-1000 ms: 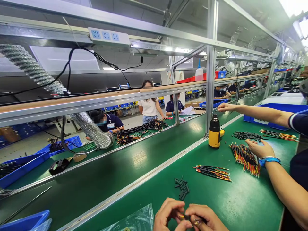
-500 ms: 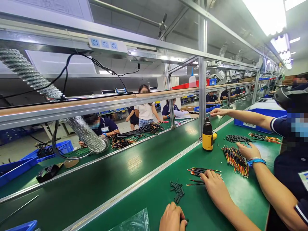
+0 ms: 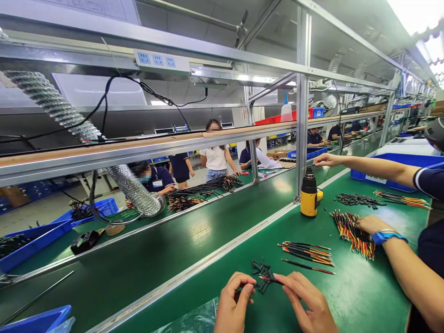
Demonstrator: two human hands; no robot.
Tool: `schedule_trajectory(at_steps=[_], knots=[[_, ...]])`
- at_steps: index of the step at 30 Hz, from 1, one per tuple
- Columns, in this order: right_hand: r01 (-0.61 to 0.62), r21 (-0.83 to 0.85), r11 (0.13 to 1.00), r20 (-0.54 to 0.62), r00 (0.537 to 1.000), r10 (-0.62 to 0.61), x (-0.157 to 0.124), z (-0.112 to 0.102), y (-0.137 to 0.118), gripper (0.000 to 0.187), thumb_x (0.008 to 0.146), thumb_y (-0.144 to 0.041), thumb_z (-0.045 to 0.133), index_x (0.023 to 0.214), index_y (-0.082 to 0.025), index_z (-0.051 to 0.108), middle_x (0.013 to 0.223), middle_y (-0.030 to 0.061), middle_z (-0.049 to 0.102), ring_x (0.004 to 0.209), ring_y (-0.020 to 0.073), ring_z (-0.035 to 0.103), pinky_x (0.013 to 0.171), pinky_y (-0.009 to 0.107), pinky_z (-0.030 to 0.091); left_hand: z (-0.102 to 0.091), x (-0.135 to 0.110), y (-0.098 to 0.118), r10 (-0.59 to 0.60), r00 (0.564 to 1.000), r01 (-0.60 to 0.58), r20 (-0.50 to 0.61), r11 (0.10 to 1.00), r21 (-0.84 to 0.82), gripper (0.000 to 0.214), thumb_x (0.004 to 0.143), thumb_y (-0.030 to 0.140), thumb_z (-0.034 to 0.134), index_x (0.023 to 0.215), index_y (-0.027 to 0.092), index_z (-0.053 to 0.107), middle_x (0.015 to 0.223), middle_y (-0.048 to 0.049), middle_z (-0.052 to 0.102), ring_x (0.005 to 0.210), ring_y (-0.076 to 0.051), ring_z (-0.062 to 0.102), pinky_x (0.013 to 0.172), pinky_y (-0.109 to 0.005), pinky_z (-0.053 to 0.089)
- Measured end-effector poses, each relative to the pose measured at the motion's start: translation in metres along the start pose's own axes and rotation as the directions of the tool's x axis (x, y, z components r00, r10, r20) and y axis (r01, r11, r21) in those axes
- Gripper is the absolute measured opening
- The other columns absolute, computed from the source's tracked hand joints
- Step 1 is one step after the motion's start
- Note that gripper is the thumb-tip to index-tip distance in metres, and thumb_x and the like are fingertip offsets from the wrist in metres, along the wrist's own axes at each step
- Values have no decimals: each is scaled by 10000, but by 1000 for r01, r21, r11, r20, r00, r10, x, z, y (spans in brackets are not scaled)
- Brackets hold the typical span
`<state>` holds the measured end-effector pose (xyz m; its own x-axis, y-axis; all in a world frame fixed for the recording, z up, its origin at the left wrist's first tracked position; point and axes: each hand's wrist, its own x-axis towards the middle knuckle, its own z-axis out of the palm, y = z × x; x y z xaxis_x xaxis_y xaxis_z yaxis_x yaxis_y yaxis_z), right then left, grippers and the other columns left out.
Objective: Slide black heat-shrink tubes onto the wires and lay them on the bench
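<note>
In the head view my left hand [image 3: 233, 303] is closed, with a small dark tube piece [image 3: 255, 286] pinched between thumb and forefinger. My right hand [image 3: 307, 298] grips a thin black cable [image 3: 274, 280] whose bared red and white wire tips point left toward that tube piece; the two ends are close together but appear apart. Just beyond my fingers is a small heap of short black tubes [image 3: 261, 267]. To its right lie a bundle of black cables [image 3: 307, 252] with red and yellow ends and a single cable [image 3: 308, 267] apart from it.
A yellow heat gun [image 3: 308, 196] stands upright near the metal post. On the right, a co-worker's hand [image 3: 373, 225] rests on a cable pile [image 3: 352, 233], the other arm reaching toward the heat gun. A clear plastic bag [image 3: 194, 319] lies at the front edge.
My right hand has left the cable bundle and come nearer to me with one cable. My left hand has lifted, now showing a tube piece. The co-worker's near hand moved onto the cable pile.
</note>
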<state>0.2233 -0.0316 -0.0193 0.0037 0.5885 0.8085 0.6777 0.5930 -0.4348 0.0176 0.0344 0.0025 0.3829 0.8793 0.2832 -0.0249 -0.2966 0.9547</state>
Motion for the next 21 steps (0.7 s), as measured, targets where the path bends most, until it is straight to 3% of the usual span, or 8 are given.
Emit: schedule_trajectory(at_steps=[3,8,13,21], knots=[[78,-25,997,2,997,-78,-1,-3,-1,394,987,-93,462,1324,-250,592,827,28,632,711,153,603,610,245,516,4,-2,12,-18,1000,19,14,998,-59,320,885,500,656,859,196,753,765,-33,645,692,-179,629,612,-242,522],[171,-80,982,1,985,-171,-4,-2,-2,470,948,-17,458,1358,-222,565,825,47,631,682,162,564,563,260,488,11,-7,19,-70,994,58,-78,986,-155,350,810,539,733,791,191,759,657,-7,652,609,-143,604,569,-206,492],[184,-116,976,19,983,-183,-3,-3,-4,448,951,-27,449,1343,-206,570,828,56,643,679,169,562,560,269,489,12,-7,20,-101,992,82,-81,975,-208,366,780,551,761,789,185,763,615,-10,669,583,-137,596,564,-210,489],[249,-299,921,40,968,-248,-6,-7,-3,446,930,-48,472,1334,-189,597,805,55,663,649,169,585,538,256,497,10,-6,18,-50,992,42,-115,997,-69,383,810,570,716,783,191,764,672,-9,638,610,-147,601,579,-226,474]])
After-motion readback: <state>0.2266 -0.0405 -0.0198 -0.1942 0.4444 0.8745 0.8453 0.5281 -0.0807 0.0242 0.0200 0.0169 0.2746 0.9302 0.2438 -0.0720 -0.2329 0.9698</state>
